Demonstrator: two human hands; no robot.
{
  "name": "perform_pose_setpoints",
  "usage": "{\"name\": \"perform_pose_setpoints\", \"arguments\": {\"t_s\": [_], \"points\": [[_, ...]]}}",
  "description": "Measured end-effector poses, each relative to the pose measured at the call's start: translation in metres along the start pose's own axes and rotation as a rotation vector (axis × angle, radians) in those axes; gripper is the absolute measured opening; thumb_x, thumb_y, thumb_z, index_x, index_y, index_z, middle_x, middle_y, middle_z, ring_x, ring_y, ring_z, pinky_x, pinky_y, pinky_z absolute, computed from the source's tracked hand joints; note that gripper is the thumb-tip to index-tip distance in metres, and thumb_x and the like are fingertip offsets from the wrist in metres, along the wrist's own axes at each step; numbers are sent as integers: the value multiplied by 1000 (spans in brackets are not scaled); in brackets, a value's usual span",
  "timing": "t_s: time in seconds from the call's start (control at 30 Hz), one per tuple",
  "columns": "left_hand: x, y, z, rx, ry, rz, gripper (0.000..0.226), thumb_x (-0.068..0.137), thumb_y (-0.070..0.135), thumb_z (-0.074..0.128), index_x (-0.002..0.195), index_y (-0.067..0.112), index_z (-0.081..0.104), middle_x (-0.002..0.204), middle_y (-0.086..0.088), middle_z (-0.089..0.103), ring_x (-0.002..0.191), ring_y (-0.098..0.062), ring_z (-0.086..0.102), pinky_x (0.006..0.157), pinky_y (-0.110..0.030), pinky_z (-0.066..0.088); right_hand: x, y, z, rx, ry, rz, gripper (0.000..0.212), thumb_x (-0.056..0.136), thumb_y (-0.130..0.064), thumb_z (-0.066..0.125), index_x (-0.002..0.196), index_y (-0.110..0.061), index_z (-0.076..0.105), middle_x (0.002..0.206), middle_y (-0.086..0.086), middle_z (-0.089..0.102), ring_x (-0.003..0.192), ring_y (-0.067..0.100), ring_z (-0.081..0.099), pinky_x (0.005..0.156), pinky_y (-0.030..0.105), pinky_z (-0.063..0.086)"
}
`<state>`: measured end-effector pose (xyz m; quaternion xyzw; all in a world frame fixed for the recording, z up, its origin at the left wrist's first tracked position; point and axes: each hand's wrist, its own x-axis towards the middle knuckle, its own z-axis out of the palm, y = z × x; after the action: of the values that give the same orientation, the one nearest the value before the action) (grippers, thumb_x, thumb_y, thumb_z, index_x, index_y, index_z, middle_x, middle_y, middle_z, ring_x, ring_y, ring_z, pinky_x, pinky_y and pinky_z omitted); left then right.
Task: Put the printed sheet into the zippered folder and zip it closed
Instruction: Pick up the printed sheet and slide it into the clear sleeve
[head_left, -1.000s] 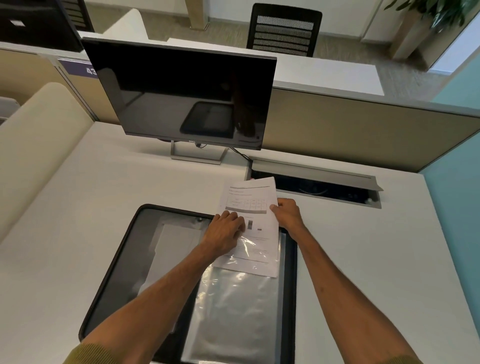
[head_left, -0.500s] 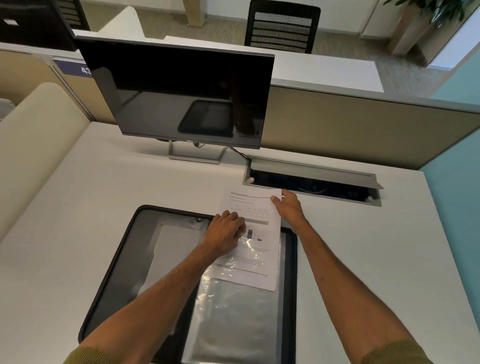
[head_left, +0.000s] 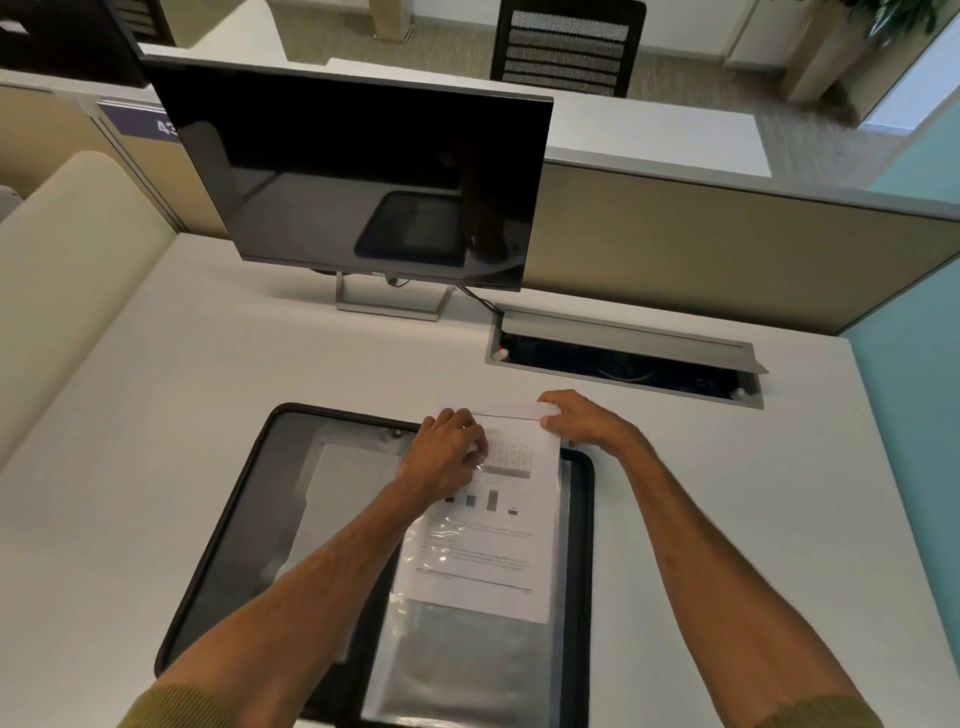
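the zippered folder (head_left: 218, 545) lies open and flat on the white desk (head_left: 208, 364), under both forearms. its grey left half, with a flat pocket, is to the left of the left hand (head_left: 449, 457). beyond this hand a dark dell monitor (head_left: 353, 171) stands on its metal foot, and its screen reflects the folder.

the left hand is at the far edge of the folder's right half, where the mouth of the clear sleeve (head_left: 467, 670) is. its fingers are curled, with the knuckles up and the tips down on the paper and the plastic. if they pinch the plastic edge or only press on it, i cannot tell.

the printed sheet (head_left: 488, 561) lies between the two hands and runs toward the person. most of it is inside the clear sleeve, where glare from the plastic crosses its text and small bars. its top strip sticks out past the far rim of the folder. its lower edge stops about halfway down the sleeve, and nearer to the person the plastic shows grey.

the right hand (head_left: 582, 423) holds the top right corner of the sheet, with the thumb and the curled fingers closed narrowly on the paper, just beyond the folder's rim.

beyond and to the right of this hand a cable box (head_left: 623, 358) is sunk in the desk, with its metal lid raised.
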<state>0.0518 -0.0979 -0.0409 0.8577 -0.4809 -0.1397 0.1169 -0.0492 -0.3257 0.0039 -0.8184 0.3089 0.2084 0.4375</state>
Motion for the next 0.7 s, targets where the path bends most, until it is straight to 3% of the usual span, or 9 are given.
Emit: {"name": "perform_pose_setpoints", "arguments": {"t_s": [0.13,0.27,0.43,0.53,0.7], "points": [[0,4,-1,21,0,11,19,103,28,64,120,25,72,132,5,63,127,-19,54,104,-35,45,1,-16,10,-116,121,-92,30,108,-14,55,136,-8,65,143,11,63,131,29,60,110,41,51],[-3,4,-2,37,16,12,17,105,29,61,120,28,69,127,4,65,123,-19,56,104,-35,47,3,-36,23,-107,237,-149,28,106,-9,59,131,-15,71,138,8,67,126,25,64,109,37,53],[-4,1,-3,-14,36,-51,21,105,28,63,126,25,61,125,4,69,117,-18,57,104,-35,48,0,-45,27,-163,126,-182,28,98,0,66,118,-14,79,126,9,74,113,24,71,97,33,59],[-2,0,-4,11,22,-53,17,106,30,62,121,24,66,123,4,69,117,-17,57,104,-35,48,-5,-40,27,-185,13,-169,28,93,2,69,114,-13,80,117,10,76,107,26,72,99,40,61],[-3,2,-4,37,31,-41,18,104,28,63,122,25,68,124,5,68,121,-19,56,104,-36,46,-11,-37,36,-232,-67,-152,22,97,-4,67,111,-10,83,116,9,79,110,28,72,103,40,58]]}}
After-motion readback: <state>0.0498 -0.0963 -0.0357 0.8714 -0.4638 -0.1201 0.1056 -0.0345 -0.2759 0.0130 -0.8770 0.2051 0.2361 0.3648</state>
